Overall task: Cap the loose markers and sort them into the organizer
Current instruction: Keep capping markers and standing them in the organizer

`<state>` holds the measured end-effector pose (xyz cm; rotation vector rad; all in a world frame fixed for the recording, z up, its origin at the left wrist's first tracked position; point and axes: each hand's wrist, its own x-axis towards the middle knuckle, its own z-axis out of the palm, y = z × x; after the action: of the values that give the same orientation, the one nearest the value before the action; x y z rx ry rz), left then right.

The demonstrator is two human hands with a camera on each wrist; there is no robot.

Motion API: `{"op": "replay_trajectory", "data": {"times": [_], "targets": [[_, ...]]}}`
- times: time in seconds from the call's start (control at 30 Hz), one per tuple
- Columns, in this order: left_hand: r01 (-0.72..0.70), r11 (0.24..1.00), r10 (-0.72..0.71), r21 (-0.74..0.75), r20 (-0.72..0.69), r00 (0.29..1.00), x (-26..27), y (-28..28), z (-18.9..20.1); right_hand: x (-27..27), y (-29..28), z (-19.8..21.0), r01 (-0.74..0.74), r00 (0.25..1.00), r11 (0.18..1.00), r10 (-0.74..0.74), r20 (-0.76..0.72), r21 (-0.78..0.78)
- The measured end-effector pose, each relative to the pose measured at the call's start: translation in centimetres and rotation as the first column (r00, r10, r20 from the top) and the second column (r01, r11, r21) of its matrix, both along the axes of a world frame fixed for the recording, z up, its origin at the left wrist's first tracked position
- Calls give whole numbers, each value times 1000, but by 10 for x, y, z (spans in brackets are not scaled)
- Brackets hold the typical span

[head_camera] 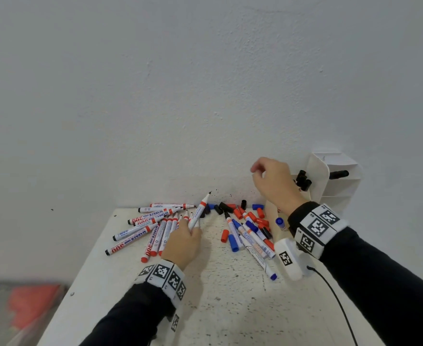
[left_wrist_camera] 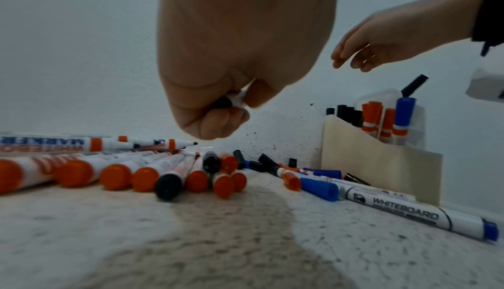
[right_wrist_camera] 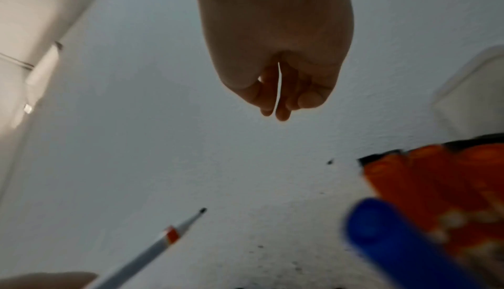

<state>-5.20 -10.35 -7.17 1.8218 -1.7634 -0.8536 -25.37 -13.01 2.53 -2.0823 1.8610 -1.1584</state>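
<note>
My left hand (head_camera: 191,228) grips an uncapped white marker (head_camera: 201,209) with a black tip, which points up toward the wall. In the left wrist view the marker's black end (left_wrist_camera: 222,102) sits inside the curled fingers. My right hand (head_camera: 256,172) hovers above and left of the white organizer (head_camera: 340,188), its fingers loosely curled and holding nothing (right_wrist_camera: 278,108). Capped black, orange and blue markers (left_wrist_camera: 381,119) stand in the organizer's front pockets. Uncapped markers (head_camera: 150,228) lie fanned at the left. Loose caps (head_camera: 240,212) and blue markers (head_camera: 251,239) lie at the right.
The white table (head_camera: 205,295) butts against the wall, and its left edge falls away to a blurred red thing (head_camera: 31,303) on the floor. A black cable (head_camera: 335,300) runs over the front right of the table from the wrist camera.
</note>
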Motion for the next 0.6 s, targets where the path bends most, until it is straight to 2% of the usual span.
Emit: {"op": "replay_trajectory", "data": {"times": [0.13, 0.3, 0.37, 0.47, 0.6], "targets": [[16, 999, -17, -31, -17, 1000, 19, 6, 8, 34, 6, -11, -108, 992, 974, 94, 81, 199], [-61, 994, 76, 86, -184, 980, 36, 5, 5, 57, 10, -43, -136, 989, 878, 144, 17, 459], [-93, 990, 120, 108, -282, 952, 39, 2, 5, 60, 11, -56, -131, 986, 830, 165, -14, 542], [-146, 982, 181, 118, -376, 909, 40, 2, 3, 59, 10, -73, -96, 982, 794, 174, -72, 600], [-182, 981, 195, 70, -345, 918, 39, 3, -3, 57, 12, -89, -117, 971, 762, 223, -88, 637]]}}
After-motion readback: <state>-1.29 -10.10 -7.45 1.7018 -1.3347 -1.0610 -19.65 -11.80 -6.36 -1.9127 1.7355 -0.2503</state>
